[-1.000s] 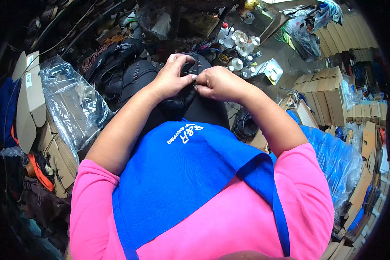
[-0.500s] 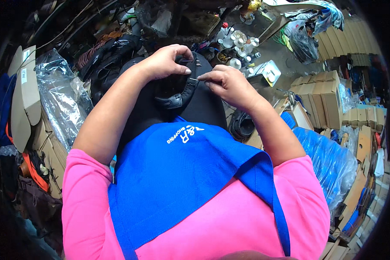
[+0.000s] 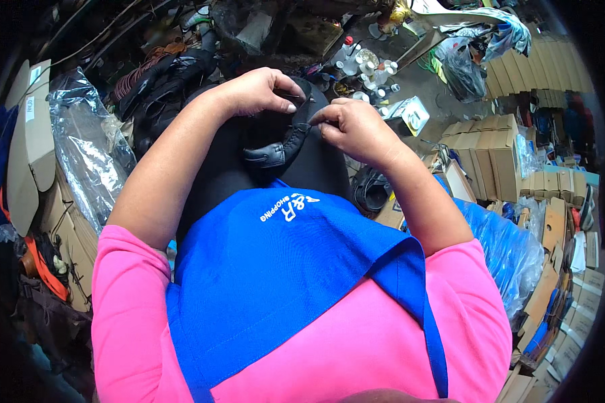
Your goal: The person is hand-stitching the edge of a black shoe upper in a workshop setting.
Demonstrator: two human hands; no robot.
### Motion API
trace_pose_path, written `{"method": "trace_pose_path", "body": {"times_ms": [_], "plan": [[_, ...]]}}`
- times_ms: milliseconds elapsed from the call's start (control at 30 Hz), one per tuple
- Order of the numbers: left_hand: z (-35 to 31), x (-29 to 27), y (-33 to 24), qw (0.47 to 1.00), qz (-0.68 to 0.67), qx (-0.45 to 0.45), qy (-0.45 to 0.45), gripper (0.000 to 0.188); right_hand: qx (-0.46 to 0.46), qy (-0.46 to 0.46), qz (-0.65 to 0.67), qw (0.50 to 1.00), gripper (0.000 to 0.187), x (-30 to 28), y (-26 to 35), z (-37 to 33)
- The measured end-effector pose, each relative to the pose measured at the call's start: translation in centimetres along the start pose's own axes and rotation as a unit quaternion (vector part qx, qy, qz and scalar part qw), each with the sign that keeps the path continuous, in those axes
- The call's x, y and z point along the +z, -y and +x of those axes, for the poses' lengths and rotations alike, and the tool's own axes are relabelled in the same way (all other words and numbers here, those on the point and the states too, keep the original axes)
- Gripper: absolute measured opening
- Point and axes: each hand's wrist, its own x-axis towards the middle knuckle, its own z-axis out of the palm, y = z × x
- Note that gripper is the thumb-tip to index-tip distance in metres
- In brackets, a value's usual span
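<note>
Black and leather-like, the curved piece (image 3: 290, 144) is on my lap, against the dark cloth of my trousers (image 3: 218, 161), between my two hands. Its outer edge bends like a hook, a stitched seam shows along it, and its shiny lower end points to my left. My left hand (image 3: 262, 92) is curved over the upper part, with thumb and forefinger somewhat apart and their tips near the inner edge; whether they pinch it, I cannot tell. My right hand (image 3: 356, 129) has folded fingers, and its tips come to the right edge; what is between them is too small to see. The hands are near each other, with a small gap.

Below the shiny end, a strip of trouser shows before the top edge of my blue apron (image 3: 282, 262), so there is some room on this side. My forearms open outward to the pink sleeves (image 3: 131, 289). On the left, one forearm passes near the clear plastic (image 3: 91, 154), and tan cardboard (image 3: 33, 154) is farther out. On the right, a black round thing (image 3: 371, 189) is just beside my thigh, and a blue bundle (image 3: 494, 252) is near my elbow. Beyond my right hand are a white container (image 3: 410, 115) and bottles (image 3: 373, 70); grey floor shows between the container and brown boxes (image 3: 484, 151).
</note>
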Motion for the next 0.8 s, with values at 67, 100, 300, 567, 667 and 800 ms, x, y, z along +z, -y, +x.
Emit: {"method": "trace_pose_path", "body": {"times_ms": [67, 100, 300, 567, 667, 800], "plan": [[-0.1, -0.1, 0.0, 1.0, 0.016, 0.016, 0.0, 0.034, -0.004, 0.003, 0.0, 1.0, 0.021, 0.0, 0.5, 0.2], [-0.1, -0.1, 0.0, 1.0, 0.02, 0.013, 0.001, 0.034, -0.004, 0.005, -0.001, 1.0, 0.021, 0.0, 0.6, 0.3], [-0.1, -0.2, 0.4, 0.999, 0.032, 0.013, 0.007, 0.035, -0.023, -0.013, -0.015, 1.0, 0.02, 0.8, 0.5, 0.6], [0.1, 0.0, 1.1, 0.992, 0.106, 0.07, -0.008, 0.041, 0.033, 0.043, 0.164, 0.985, 0.02, 1.8, -3.4, 0.6], [0.2, 0.2, 1.2, 0.992, 0.102, 0.071, -0.018, 0.041, 0.024, 0.064, 0.258, 0.964, 0.02, 2.4, -4.2, 1.0], [0.3, 0.4, 1.2, 0.991, 0.112, 0.065, -0.029, 0.042, 0.014, 0.029, 0.233, 0.972, 0.016, 3.0, -3.6, 1.1]]}}
